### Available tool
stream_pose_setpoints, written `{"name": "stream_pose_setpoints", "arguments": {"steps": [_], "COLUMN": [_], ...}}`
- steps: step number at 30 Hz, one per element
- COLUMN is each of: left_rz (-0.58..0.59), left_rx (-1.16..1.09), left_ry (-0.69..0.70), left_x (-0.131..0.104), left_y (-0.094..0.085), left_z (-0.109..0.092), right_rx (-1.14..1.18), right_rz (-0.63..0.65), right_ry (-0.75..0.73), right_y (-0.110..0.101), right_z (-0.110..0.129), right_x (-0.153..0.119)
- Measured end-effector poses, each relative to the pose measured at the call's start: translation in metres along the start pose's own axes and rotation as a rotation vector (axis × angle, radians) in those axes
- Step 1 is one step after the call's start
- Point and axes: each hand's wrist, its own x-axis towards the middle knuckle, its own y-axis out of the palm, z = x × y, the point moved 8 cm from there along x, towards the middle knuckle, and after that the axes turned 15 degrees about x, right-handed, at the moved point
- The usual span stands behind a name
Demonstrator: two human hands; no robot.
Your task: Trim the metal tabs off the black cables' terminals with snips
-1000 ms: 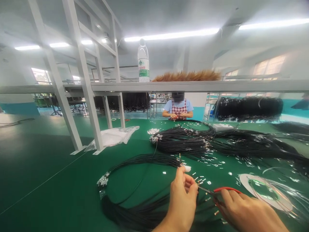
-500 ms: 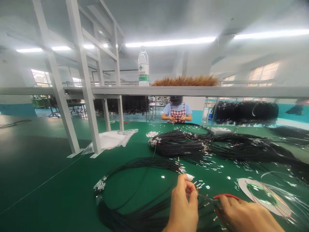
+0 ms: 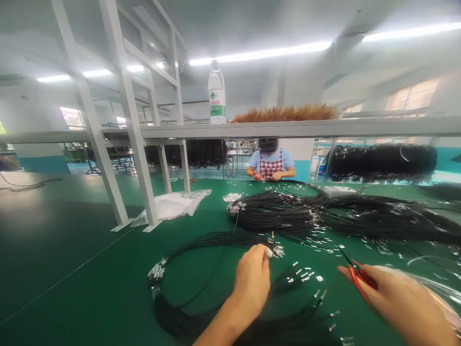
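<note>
My left hand (image 3: pixel 253 274) is over the near loop of black cables (image 3: pixel 212 239), its fingers curled together at the bundle's stripped ends. A white wrap covers one fingertip. Just beyond the fingers, a thin cable end (image 3: pixel 272 236) with a coppery tip sticks up; whether the fingers grip it is hidden. In my right hand (image 3: pixel 385 293) are small red-handled cutting pliers (image 3: pixel 355 278), their dark tips pointing up and left, apart from any cable. Between my hands lie several cable ends with metal tips (image 3: pixel 304 275).
Beyond lies a larger bundle of black cables (image 3: pixel 277 214). A plastic bag (image 3: pixel 173 205) rests beside the white rack posts (image 3: pixel 140 182). Overhead, a shelf (image 3: pixel 252 129) carries a water bottle (image 3: pixel 217 96). A person in a checked apron (image 3: pixel 271 166) works across the green table (image 3: pixel 97 288).
My left hand has shifted left and back toward the upright cable end. My right hand has drawn the pliers away to the right, so the hands are farther apart. The view has shifted slightly.
</note>
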Motion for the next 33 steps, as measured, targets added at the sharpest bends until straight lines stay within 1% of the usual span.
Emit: {"name": "stream_pose_setpoints", "arguments": {"steps": [1, 3, 5, 6, 9, 13, 17, 19, 21, 24, 29, 33], "left_rz": [0.029, 0.126, 0.223, 0.253, 0.293, 0.263, 0.211, 0.221, 0.259, 0.291, 0.262, 0.243], "left_rx": [0.091, 0.215, 0.279, 0.302, 0.344, 0.322, 0.328, 0.395, 0.482, 0.546, 0.547, 0.554], "left_ry": [0.011, 0.036, 0.06, 0.072, 0.094, 0.102, 0.123, 0.118, 0.093, 0.048, 0.042, 0.028], "left_x": [0.001, -0.002, -0.007, -0.01, -0.015, -0.016, -0.017, -0.017, -0.017, -0.018, -0.016, -0.015], "left_y": [0.005, 0.02, 0.037, 0.045, 0.063, 0.075, 0.076, 0.078, 0.083, 0.091, 0.101, 0.103], "left_z": [0.003, 0.007, 0.008, 0.007, 0.006, 0.011, 0.012, 0.011, 0.011, 0.01, 0.007, 0.006], "right_rx": [0.075, 0.28, 0.512, 0.617, 0.815, 0.937, 1.088, 1.159, 1.193, 1.191, 1.142, 1.109], "right_rz": [0.057, 0.116, 0.107, 0.115, 0.119, 0.046, -0.046, -0.087, -0.118, -0.137, -0.169, -0.208], "right_ry": [0.097, 0.296, 0.438, 0.494, 0.631, 0.757, 0.833, 0.862, 0.877, 0.861, 0.826, 0.799], "right_y": [0.007, 0.024, 0.04, 0.049, 0.068, 0.075, 0.078, 0.081, 0.083, 0.083, 0.077, 0.07], "right_z": [-0.002, -0.004, -0.003, -0.003, -0.007, -0.017, -0.026, -0.03, -0.034, -0.036, -0.038, -0.039], "right_x": [0.001, -0.002, -0.01, -0.014, -0.027, -0.038, -0.047, -0.05, -0.052, -0.052, -0.051, -0.052]}}
